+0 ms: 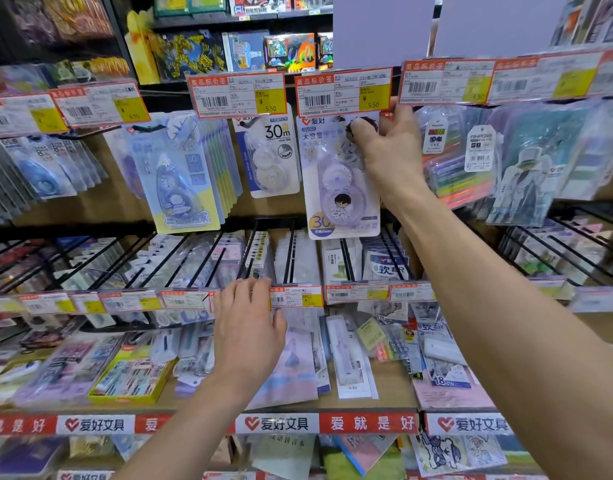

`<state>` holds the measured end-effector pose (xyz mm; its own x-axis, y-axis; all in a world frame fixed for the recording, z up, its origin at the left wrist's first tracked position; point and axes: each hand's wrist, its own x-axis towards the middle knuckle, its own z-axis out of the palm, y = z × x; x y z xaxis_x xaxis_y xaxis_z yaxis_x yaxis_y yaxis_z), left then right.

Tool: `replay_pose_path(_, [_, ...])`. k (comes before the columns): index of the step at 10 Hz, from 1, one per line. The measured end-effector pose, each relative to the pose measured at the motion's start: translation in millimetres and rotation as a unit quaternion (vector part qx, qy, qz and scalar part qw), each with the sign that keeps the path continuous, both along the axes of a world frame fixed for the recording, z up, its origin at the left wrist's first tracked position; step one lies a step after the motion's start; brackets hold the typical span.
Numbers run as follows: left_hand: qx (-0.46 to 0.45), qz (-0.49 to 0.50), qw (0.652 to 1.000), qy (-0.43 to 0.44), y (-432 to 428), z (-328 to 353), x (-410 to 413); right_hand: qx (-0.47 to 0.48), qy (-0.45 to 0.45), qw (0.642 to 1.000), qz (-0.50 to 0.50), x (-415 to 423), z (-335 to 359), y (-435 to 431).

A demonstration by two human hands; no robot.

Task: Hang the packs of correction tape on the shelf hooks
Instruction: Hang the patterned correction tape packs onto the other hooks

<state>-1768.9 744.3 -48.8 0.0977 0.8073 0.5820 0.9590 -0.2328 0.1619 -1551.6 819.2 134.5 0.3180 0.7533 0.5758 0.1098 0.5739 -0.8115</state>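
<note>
A lilac pack of correction tape [336,188] with a cartoon figure hangs under a red and yellow price tag [343,91] at the top row's middle. My right hand [388,147] pinches the pack's upper right corner, thumb on its front. The hook itself is hidden behind the tag. To its left hang a white "30m" pack [272,154] and a row of blue and yellow packs [180,178]. My left hand [247,323] reaches lower, fingers spread and flat over packs lying on the lower shelf, holding nothing.
Black wire hooks [201,261] stick out from the middle row with small price tags [296,296] at their tips. Highlighter packs [460,174] hang to the right of my right hand. Loose stationery packs [131,375] lie on the bottom shelf above a red and white banner [367,423].
</note>
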Motion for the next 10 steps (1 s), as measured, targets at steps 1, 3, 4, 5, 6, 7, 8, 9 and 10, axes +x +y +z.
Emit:
replay_pose_path(1, [0.005, -0.003, 1.000, 0.004, 0, 0, 0, 0.002, -0.035, 0.997, -0.066, 1, -2, 12])
replay_pose_path(3, [0.005, -0.003, 1.000, 0.027, 0, -1, -2, 0.007, -0.134, 0.978, -0.162, -4, -8, 43])
replay_pose_path(4, [0.003, -0.006, 0.999, 0.034, -1, 0, -2, -0.021, -0.155, 0.971, -0.182, -3, -5, 54])
replay_pose_path(5, [0.005, -0.007, 0.999, 0.038, -1, -1, -3, -0.026, -0.168, 0.967, -0.188, -1, -4, 61])
replay_pose_path(6, [0.009, -0.010, 0.999, 0.036, -1, -1, -4, -0.021, -0.169, 0.968, -0.182, 0, -8, 62])
replay_pose_path(7, [0.013, -0.015, 0.999, 0.033, -1, -1, -5, -0.033, -0.183, 0.965, -0.183, 1, -18, 61])
replay_pose_path(8, [0.008, -0.020, 0.999, 0.028, 1, 5, -7, -0.080, -0.210, 0.959, -0.174, 0, -29, 49])
replay_pose_path(9, [-0.003, -0.033, 0.999, 0.021, -1, 7, -6, -0.115, -0.209, 0.960, -0.150, 3, -43, 25])
replay_pose_path(10, [0.003, -0.044, 0.999, 0.009, -4, 12, -7, -0.120, -0.222, 0.959, -0.129, 7, -57, -12])
